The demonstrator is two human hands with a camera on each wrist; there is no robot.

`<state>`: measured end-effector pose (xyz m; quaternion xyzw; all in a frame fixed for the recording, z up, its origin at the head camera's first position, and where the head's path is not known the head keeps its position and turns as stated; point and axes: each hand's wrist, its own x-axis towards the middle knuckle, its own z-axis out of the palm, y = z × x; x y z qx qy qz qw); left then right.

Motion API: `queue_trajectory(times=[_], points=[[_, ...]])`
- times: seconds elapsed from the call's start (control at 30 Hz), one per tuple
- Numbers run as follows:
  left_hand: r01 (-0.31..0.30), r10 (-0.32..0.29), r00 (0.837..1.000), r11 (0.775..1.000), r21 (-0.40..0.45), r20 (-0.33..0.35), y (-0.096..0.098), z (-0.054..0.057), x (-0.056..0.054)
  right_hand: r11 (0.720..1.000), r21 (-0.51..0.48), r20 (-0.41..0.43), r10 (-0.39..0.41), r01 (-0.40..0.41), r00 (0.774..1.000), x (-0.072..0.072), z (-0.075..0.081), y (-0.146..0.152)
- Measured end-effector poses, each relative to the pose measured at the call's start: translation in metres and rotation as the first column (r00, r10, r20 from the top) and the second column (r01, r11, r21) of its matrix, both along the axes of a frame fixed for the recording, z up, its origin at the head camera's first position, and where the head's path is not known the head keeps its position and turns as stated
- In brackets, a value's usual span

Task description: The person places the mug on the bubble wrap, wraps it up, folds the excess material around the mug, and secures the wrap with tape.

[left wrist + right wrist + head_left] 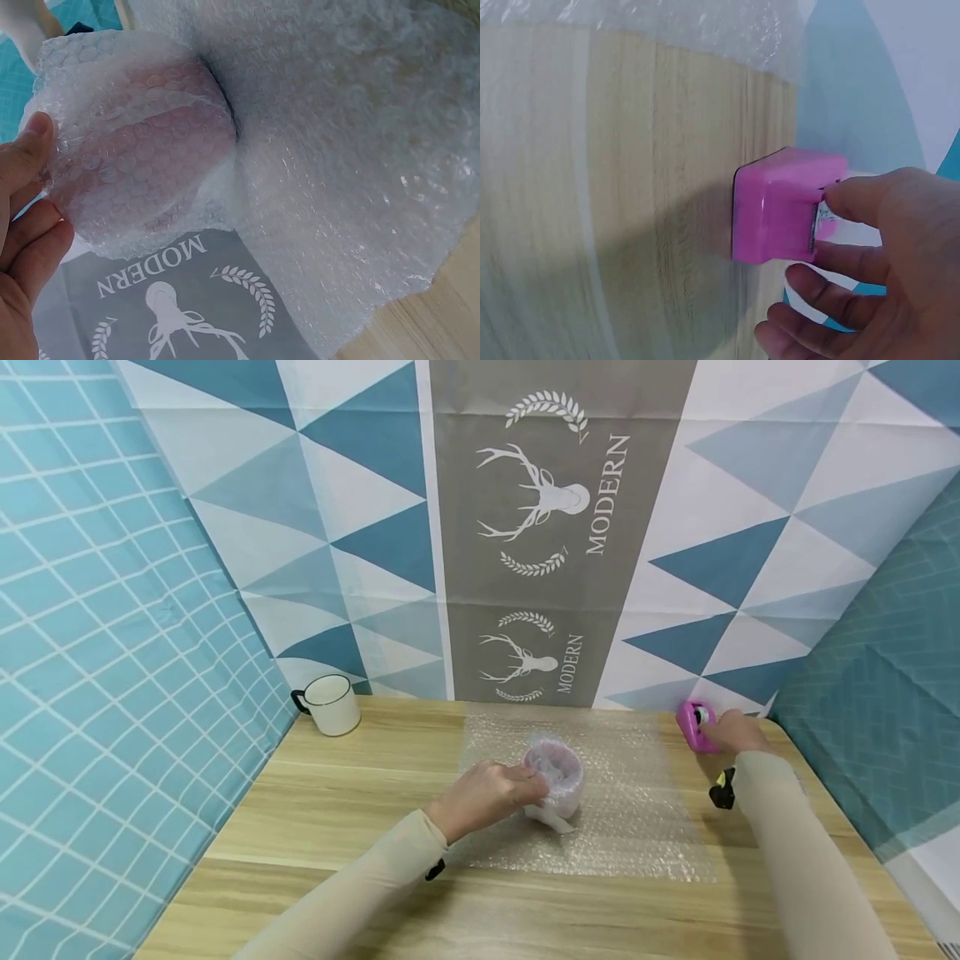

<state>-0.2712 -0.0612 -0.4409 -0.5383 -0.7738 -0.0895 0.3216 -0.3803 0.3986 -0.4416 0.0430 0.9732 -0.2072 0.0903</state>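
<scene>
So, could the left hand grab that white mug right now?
Probably not while the left hand grips the bubble-wrapped bundle; otherwise likely yes, as nothing visible stands between it and the mug.

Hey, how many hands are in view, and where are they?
2. The left hand grips the bubble-wrapped pink object over the flat bubble wrap sheet; the right hand touches the pink tape dispenser at the table top's far right.
</scene>
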Motion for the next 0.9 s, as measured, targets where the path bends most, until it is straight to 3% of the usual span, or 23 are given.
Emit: queue_trajectory(times=[0.17, 0.57, 0.9], points=[[0.023, -0.023, 1.000, 1.000, 0.001, 0.008, 0.000, -0.003, 0.003, 0.995, -0.089, 0.091, -0.041, 0.049, 0.995, 0.000, -0.010, 0.007], [0.010, -0.010, 1.000, 1.000, 0.002, -0.026, 0.002, -0.003, -0.001, 0.984, -0.150, -0.019, -0.097, 0.093, 0.995, 0.003, -0.010, 0.006], [-0.005, 0.005, 1.000, 1.000, -0.011, 0.005, 0.002, 0.001, -0.001, 0.955, -0.270, 0.059, -0.109, 0.121, 0.992, 0.004, -0.011, 0.011]])
